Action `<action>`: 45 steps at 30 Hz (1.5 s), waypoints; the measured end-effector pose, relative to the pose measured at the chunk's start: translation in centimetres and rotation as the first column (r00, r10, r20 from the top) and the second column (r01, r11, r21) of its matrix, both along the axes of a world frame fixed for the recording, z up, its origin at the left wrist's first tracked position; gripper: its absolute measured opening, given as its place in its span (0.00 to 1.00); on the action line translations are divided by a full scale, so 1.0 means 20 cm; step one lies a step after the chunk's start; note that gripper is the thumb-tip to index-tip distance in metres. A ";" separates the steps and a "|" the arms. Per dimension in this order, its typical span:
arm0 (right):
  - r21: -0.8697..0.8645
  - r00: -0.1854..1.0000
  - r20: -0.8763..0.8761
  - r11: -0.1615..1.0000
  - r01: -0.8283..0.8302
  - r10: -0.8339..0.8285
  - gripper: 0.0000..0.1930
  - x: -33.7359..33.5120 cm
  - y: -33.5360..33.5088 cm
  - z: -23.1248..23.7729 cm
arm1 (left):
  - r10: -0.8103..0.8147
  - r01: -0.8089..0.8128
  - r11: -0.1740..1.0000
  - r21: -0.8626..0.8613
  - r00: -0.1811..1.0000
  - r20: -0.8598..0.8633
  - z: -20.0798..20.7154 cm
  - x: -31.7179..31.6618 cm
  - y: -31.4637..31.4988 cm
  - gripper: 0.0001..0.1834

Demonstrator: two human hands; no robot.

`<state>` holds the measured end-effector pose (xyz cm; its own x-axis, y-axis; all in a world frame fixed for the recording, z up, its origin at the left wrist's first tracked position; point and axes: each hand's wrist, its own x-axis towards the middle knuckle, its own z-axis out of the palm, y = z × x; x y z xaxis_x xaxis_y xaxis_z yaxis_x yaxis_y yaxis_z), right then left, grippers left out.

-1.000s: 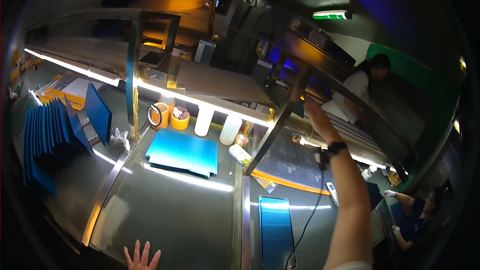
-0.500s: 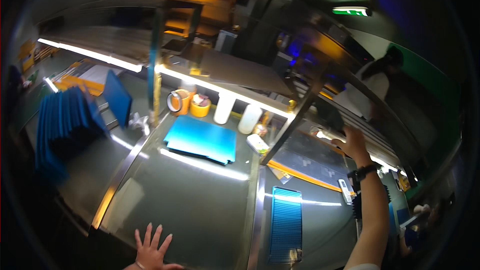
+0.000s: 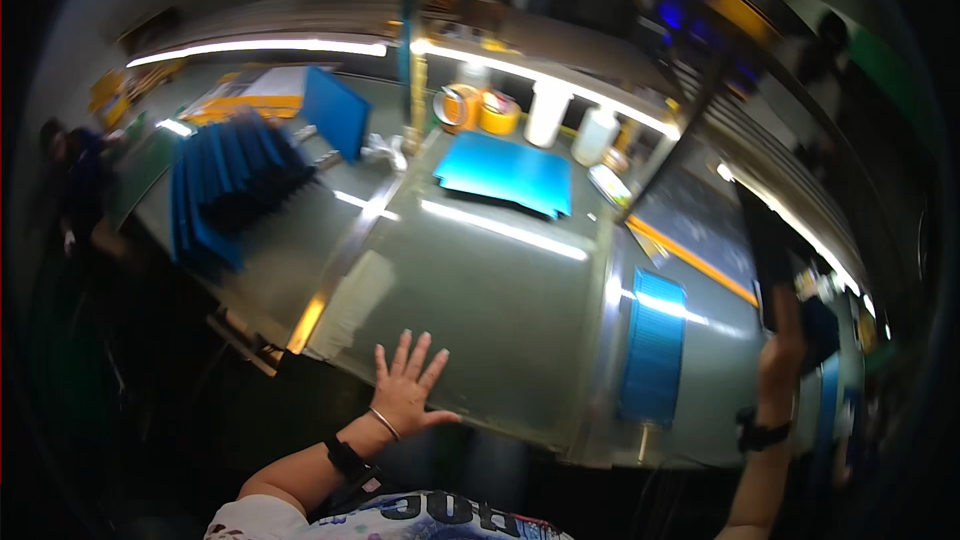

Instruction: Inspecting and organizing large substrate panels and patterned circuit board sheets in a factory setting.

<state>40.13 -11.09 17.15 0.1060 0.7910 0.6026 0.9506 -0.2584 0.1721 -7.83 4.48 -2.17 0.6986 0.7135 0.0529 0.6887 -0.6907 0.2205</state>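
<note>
My left hand (image 3: 405,388) lies with fingers spread on the front edge of the grey-green tabletop (image 3: 465,325), holding nothing. Over at the right, my right hand (image 3: 782,355) is blurred by motion and closed on the lower end of a dark flat panel (image 3: 765,255), which stands roughly upright. A blue ribbed tray-like panel (image 3: 653,355) lies on the table between my hands, nearer the right one. Farther back, a small pile of flat bright-blue sheets (image 3: 505,172) rests on the middle of the table.
Many blue panels (image 3: 225,180) stand in a row at the left, with another blue panel (image 3: 335,112) upright beside them. Tape rolls (image 3: 457,108) and white bottles (image 3: 596,133) line the back under a light strip. A metal post (image 3: 675,140) rises at the right. Another person (image 3: 80,175) is at far left.
My right hand has come down and nearer from the shelf, now with the dark panel in it. The view has swung, so the table appears farther left-to-right shifted; my left hand stays spread at the edge.
</note>
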 end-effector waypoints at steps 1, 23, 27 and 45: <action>-0.024 0.999 -0.048 1.000 -0.008 0.007 0.23 -0.10 -0.12 -0.09 | 0.030 -0.030 0.999 0.013 1.000 0.001 0.00 0.00 0.01 0.54; -0.037 0.809 -0.135 0.818 0.573 -0.573 0.20 0.97 -0.82 -0.26 | 0.037 -0.045 0.996 -0.082 0.995 -0.098 0.02 0.06 -0.02 0.62; -0.025 0.782 0.060 0.782 0.622 -0.620 0.26 1.33 -0.78 -0.35 | 0.020 -0.038 0.992 -0.118 0.988 -0.151 0.08 0.07 -0.03 0.63; -0.265 0.631 0.565 0.606 0.750 -0.533 0.05 1.36 -1.16 -0.07 | 0.017 -0.018 1.000 -0.008 0.983 -0.183 0.02 0.05 -0.01 0.62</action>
